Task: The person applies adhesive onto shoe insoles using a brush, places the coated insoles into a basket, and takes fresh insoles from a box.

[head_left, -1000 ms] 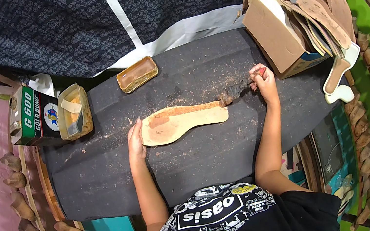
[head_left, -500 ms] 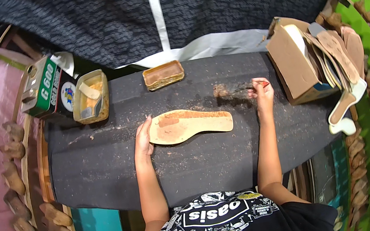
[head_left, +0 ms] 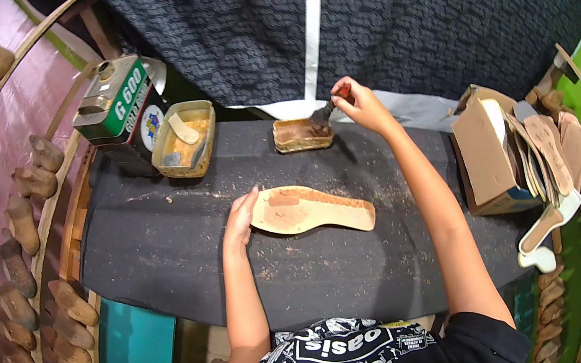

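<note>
My left hand (head_left: pixel 239 222) is closed on the wide end of a pale insole (head_left: pixel 305 219) above the dark tabletop. Brown patches mark the insole's upper face and its far edge. Out past it, my right hand (head_left: pixel 361 105) grips the red handle of a dark brush (head_left: pixel 321 118). The bristles reach down to a small rectangular tub (head_left: pixel 290 149) with brown content. Whether they touch that content I cannot tell.
A green and black metal can (head_left: pixel 125 105) and a yellowed tub (head_left: pixel 203 158) with scraps inside stand at the far left. On the right, a cardboard box (head_left: pixel 485 159) holds several insoles. Wooden shoe lasts (head_left: pixel 22 225) line racks at both sides.
My right hand has moved the brush left and away from me, from the table's right side to the small tub. My left hand still holds the insole. The whole view has turned somewhat.
</note>
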`<state>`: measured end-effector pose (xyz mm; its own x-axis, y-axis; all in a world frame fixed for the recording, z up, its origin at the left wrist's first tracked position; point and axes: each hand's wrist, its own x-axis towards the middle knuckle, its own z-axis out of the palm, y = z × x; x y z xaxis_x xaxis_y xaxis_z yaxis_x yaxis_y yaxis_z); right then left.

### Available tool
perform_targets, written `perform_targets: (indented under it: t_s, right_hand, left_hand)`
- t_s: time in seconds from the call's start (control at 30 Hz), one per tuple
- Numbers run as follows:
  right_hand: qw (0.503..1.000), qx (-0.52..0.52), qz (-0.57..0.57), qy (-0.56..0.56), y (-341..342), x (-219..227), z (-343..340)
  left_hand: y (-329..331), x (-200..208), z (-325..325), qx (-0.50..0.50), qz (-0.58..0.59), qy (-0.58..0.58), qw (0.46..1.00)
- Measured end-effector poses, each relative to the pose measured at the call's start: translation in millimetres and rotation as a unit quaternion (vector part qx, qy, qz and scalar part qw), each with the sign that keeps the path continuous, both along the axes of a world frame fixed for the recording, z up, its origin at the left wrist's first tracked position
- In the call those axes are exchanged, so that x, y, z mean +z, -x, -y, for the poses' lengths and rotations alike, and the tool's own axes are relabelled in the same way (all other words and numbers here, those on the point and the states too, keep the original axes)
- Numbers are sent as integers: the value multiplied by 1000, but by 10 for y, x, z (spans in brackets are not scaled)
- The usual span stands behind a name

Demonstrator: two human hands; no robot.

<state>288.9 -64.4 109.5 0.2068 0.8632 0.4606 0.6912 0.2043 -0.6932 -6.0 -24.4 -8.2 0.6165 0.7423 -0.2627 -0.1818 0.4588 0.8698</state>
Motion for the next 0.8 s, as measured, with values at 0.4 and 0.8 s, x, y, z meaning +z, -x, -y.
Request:
perform_targets:
  t_s: [0.4, 0.8]
  right_hand:
    - [1000, -1, -24, -20, -90, 50, -159]
    - [946, -75, -287, -133, -113, -474, 348]
  left_hand:
    - [80, 5, -59, 29, 8, -7, 1000]
    - [71, -39, -73, 33, -4, -5, 999]
